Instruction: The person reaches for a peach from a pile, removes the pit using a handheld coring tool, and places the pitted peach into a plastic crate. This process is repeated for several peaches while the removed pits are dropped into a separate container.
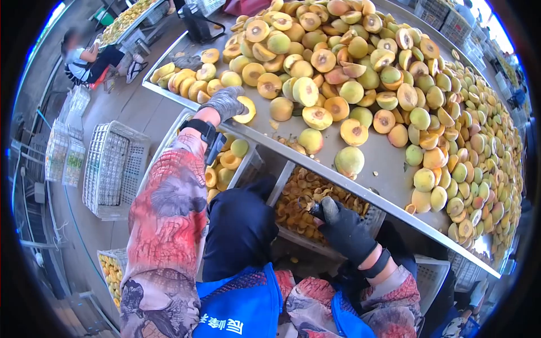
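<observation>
At the near edge of the metal table (pixel 270 139), my left hand (pixel 221 105), in a grey glove, is closed on a yellow peach half (pixel 245 110) with a hollow in its middle. My right hand (pixel 345 226), in a black glove, is lower down, over a crate of peach scraps (pixel 296 222). Its fingers wrap round a small tool (pixel 310 206); most of the tool is hidden in the grip. Many peach halves (pixel 324 60) lie heaped on the table, several with the stone still showing. Beneath my left forearm is a crate of hollowed peach halves (pixel 228 160).
An upright plastic crate (pixel 112 169) stands on the floor at left, with a crate of yellow fruit (pixel 110 276) nearer. A seated person (pixel 84 62) is at the far left beside another fruit table (pixel 125 23). A black bag (pixel 198 23) rests at the table's far left corner.
</observation>
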A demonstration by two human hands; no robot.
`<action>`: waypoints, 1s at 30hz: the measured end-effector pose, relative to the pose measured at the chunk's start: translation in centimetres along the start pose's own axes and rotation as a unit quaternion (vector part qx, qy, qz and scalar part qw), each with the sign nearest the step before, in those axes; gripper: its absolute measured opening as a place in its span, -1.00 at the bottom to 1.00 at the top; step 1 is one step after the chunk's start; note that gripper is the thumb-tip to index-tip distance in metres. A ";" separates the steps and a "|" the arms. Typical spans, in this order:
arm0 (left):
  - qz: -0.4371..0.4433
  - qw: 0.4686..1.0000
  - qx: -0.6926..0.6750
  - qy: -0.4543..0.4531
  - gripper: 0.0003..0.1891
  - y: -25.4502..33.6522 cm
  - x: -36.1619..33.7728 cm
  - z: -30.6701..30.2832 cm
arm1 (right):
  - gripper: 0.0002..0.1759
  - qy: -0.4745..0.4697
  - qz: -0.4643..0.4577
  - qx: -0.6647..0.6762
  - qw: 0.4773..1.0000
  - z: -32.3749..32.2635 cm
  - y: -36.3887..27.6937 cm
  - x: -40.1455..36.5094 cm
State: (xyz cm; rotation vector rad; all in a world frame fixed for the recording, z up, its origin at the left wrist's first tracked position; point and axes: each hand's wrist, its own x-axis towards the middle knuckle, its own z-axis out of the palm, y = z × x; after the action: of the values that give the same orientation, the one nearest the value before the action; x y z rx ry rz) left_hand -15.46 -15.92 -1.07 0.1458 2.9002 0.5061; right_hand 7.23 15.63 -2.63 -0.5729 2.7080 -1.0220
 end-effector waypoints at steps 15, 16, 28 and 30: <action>0.222 0.835 -0.496 0.083 -0.67 14.9 -10.7 4.6 | -0.49 0.166 0.005 0.253 0.953 -3.1 -2.7 1.5; 0.135 0.730 -0.669 0.011 -0.64 16.0 -11.3 4.8 | -0.49 0.173 0.012 0.255 0.951 -3.2 -2.4 1.6; 0.178 0.808 -0.558 0.073 -0.47 18.0 -12.8 8.4 | -0.67 0.193 -0.024 0.195 0.961 -1.1 0.3 1.3; 0.185 0.760 -0.620 0.053 -0.47 18.5 -12.9 8.2 | -0.68 0.204 -0.034 0.201 0.958 -0.6 0.6 1.3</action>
State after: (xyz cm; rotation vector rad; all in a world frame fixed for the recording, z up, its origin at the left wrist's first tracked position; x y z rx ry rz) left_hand -0.01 2.45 -0.08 0.4630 1.9679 2.3498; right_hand 5.71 15.85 -2.60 -0.4145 2.6883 -1.8277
